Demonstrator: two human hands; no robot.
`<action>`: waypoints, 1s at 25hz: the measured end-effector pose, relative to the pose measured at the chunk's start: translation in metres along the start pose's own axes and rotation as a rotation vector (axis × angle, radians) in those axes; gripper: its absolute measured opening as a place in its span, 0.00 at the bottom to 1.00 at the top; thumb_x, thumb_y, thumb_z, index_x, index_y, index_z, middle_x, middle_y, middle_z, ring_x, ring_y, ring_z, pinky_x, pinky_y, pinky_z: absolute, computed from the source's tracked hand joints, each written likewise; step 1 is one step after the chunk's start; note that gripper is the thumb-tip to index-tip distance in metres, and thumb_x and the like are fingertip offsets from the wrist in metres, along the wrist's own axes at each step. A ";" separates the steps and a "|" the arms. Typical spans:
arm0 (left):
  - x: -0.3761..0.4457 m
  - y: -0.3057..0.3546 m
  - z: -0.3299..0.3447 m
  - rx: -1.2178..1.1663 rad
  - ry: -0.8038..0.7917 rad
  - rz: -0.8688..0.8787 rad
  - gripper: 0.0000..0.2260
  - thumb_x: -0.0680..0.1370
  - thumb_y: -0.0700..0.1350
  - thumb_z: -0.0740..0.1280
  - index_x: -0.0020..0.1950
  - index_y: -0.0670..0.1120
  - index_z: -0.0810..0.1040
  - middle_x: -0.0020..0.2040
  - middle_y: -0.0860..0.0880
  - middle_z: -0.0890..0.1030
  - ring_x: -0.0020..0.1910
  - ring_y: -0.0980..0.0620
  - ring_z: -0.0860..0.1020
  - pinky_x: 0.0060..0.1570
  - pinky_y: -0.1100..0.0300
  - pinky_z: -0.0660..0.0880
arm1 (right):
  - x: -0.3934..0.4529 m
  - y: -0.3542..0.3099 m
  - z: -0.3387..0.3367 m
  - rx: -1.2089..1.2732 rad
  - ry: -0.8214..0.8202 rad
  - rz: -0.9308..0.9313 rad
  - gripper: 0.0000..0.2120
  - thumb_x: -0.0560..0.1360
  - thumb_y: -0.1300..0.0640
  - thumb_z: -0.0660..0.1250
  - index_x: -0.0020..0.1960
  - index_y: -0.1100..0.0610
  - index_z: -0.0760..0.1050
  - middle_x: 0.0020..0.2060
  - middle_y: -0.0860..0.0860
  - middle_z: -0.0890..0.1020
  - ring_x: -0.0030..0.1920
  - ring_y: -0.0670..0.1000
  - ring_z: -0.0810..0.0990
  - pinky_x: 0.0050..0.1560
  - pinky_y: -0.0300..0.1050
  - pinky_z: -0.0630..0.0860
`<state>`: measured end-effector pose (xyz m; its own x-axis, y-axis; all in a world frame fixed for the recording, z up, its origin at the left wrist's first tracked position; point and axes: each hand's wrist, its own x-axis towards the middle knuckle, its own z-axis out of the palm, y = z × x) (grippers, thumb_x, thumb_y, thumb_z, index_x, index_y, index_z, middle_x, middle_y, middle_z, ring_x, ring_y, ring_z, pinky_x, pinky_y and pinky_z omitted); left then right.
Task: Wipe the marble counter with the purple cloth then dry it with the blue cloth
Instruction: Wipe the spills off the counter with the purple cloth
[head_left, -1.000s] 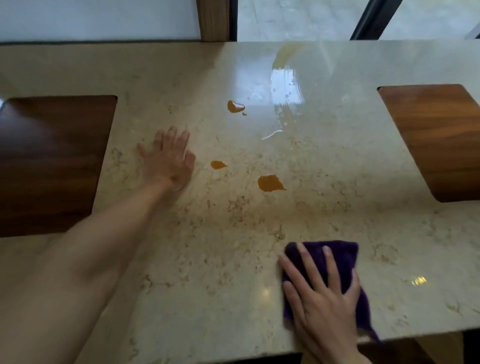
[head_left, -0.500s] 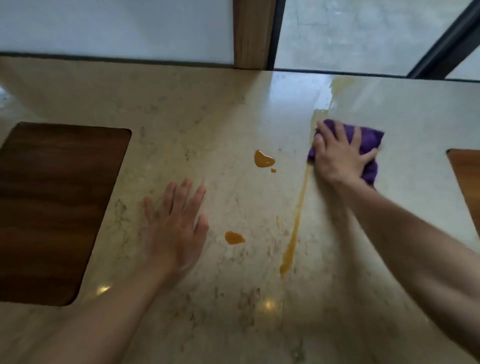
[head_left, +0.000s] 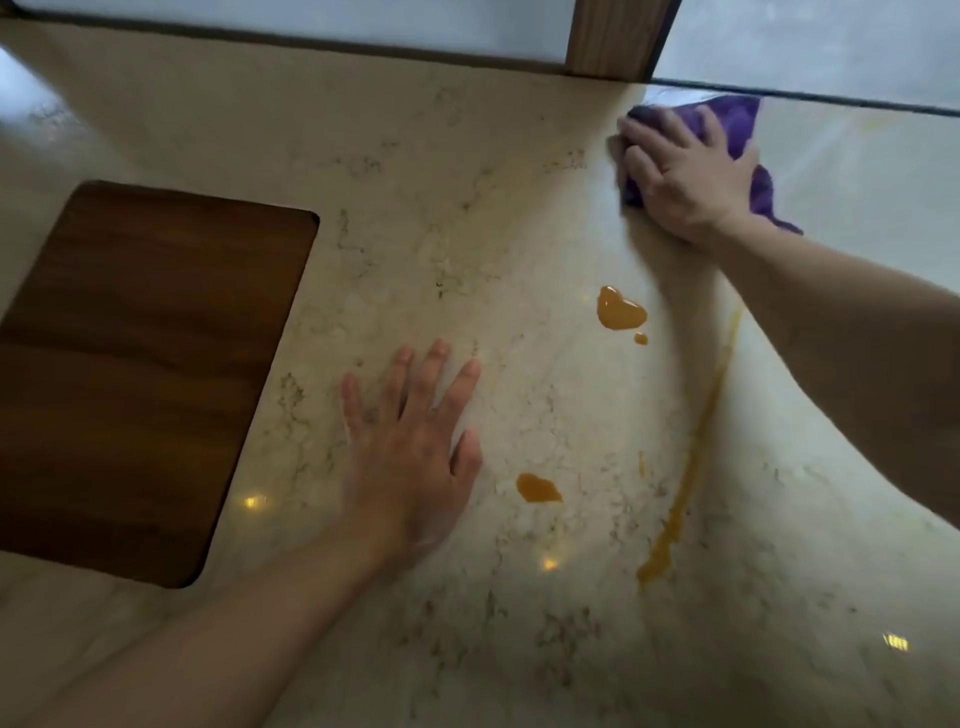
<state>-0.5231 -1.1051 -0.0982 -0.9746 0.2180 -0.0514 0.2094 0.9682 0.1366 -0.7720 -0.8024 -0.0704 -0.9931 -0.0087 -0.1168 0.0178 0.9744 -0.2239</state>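
Right hand (head_left: 685, 176): fingers (head_left: 647, 136) spread flat, pressing the purple cloth (head_left: 735, 122) at the worktop's (head_left: 467, 171) far edge. Left hand (head_left: 410, 447): flat, bracing, holding nothing. Best drawn back firmly over the orange streak (head_left: 685, 478) and puddles (head_left: 618, 309) (overlapping passes, no smearing).

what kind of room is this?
Probably a home kitchen or dining counter: a polished marble counter with an inset wood panel, orange spills, and a purple cloth wiping them.

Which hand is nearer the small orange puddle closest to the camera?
Left. The left hand lies flat just left of that puddle; the right hand presses the purple cloth far beyond it, at the counter's back edge.
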 end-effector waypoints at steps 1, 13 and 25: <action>0.000 0.000 0.000 -0.008 0.001 -0.007 0.29 0.79 0.57 0.50 0.81 0.57 0.53 0.82 0.50 0.53 0.81 0.45 0.49 0.73 0.29 0.47 | -0.020 -0.008 0.004 -0.011 -0.018 -0.026 0.23 0.81 0.35 0.41 0.76 0.30 0.51 0.80 0.41 0.54 0.79 0.59 0.48 0.70 0.76 0.48; 0.003 -0.002 -0.005 -0.039 -0.017 0.034 0.28 0.79 0.57 0.45 0.80 0.56 0.52 0.82 0.49 0.52 0.81 0.43 0.50 0.72 0.27 0.45 | -0.445 -0.074 0.080 -0.057 0.049 0.201 0.24 0.81 0.37 0.41 0.77 0.32 0.53 0.79 0.39 0.55 0.80 0.55 0.48 0.71 0.72 0.52; 0.005 -0.004 -0.006 -0.037 -0.027 0.035 0.28 0.80 0.57 0.45 0.81 0.56 0.51 0.83 0.48 0.51 0.81 0.42 0.49 0.72 0.27 0.45 | -0.537 -0.208 0.129 -0.088 0.130 0.241 0.22 0.83 0.40 0.48 0.76 0.36 0.62 0.76 0.45 0.66 0.77 0.60 0.61 0.66 0.79 0.56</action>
<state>-0.5291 -1.1083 -0.0934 -0.9642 0.2551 -0.0730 0.2395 0.9550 0.1749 -0.2278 -1.0296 -0.0863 -0.9680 0.2490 -0.0303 0.2509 0.9607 -0.1190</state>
